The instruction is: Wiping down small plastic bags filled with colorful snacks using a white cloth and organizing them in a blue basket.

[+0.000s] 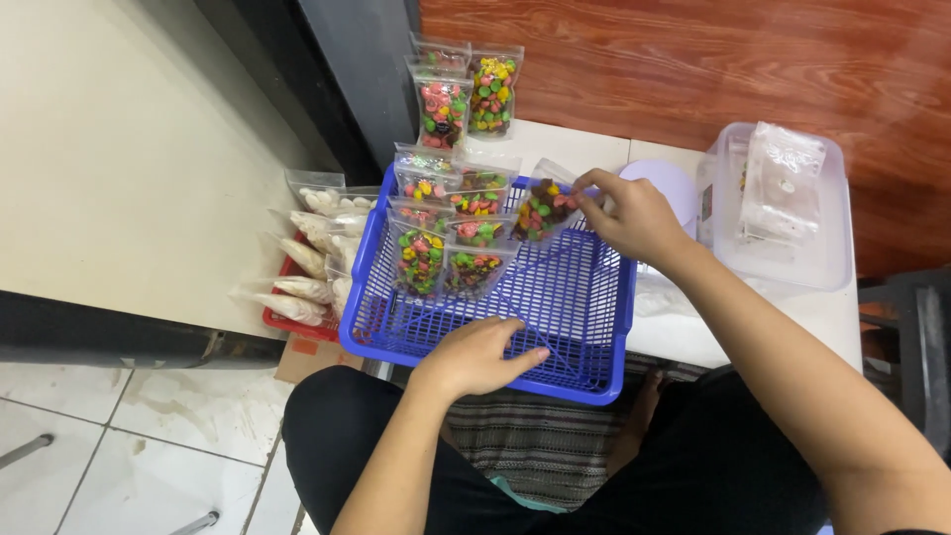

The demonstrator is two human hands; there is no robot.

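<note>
A clear pouch of coloured candy (543, 210) is pinched at its top by the right hand (634, 216), above the far side of the blue basket (584, 372). The left hand (480, 355) rests loosely curled on the near rim, holding nothing. Filled pouches (446, 243) stand at the basket's far left.

the left hand (482, 355) is lying palm down, fingers loosely curled and the index finger stretching out to the right, its forearm running back toward the body. the right hand (626, 215) is reaching further forward, fingertips (586, 194) pinching together at its left side, wrist bent, forearm slanting back to the right.
</note>
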